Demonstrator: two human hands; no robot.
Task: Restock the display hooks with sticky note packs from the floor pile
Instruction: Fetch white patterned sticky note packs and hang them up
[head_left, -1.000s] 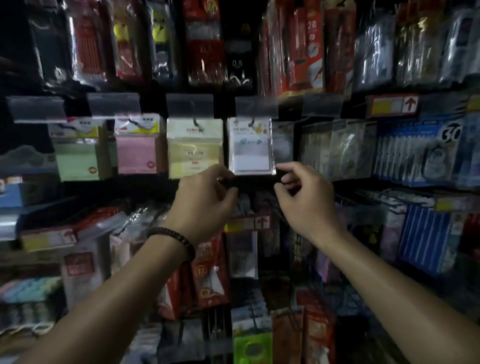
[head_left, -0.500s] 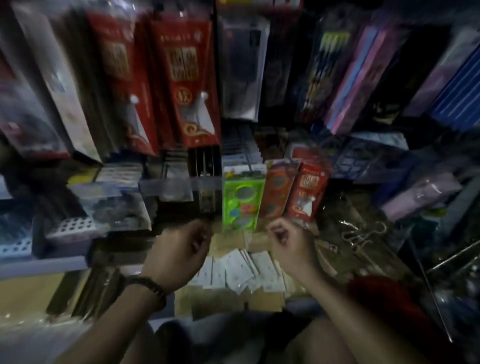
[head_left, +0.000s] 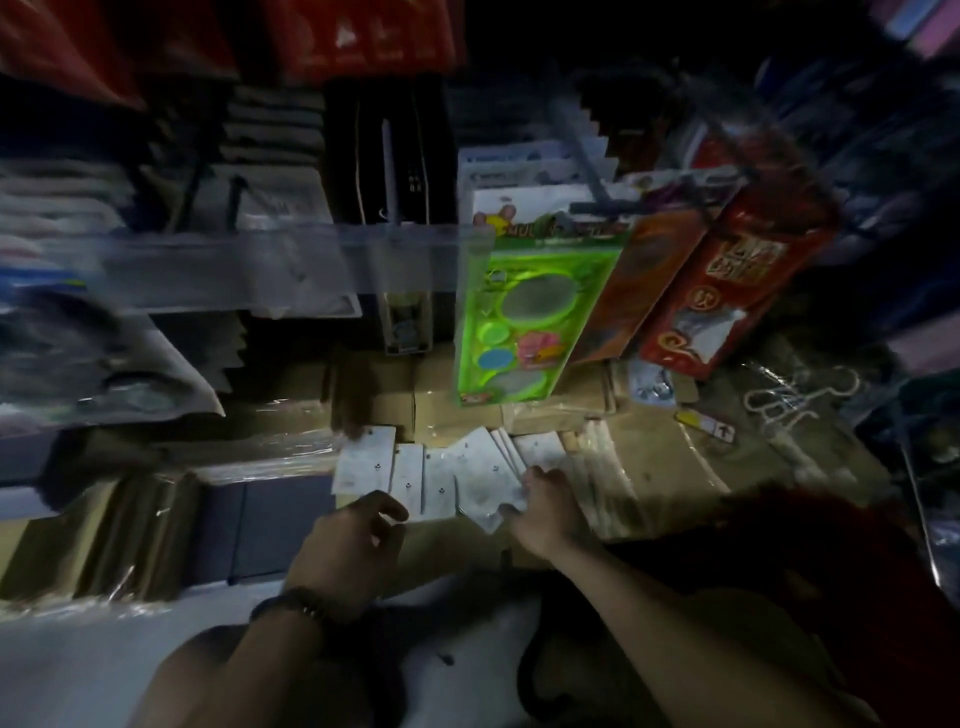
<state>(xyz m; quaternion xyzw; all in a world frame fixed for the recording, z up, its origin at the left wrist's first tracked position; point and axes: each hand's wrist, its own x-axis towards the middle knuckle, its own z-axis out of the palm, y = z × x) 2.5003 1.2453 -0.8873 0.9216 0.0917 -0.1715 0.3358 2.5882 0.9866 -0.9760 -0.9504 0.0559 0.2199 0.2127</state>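
Low and near, my right hand (head_left: 545, 506) pinches a flat white sticky-note pack (head_left: 483, 480), left hand (head_left: 353, 540) empty; overlapping packs (head_left: 363, 462) may drag along.

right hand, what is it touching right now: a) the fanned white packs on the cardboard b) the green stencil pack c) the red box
A: the right hand holds the right end of the fanned white packs lying on the cardboard, well below the green stencil pack.

Green pack (head_left: 519, 312) low over note packs (head_left: 441, 470)
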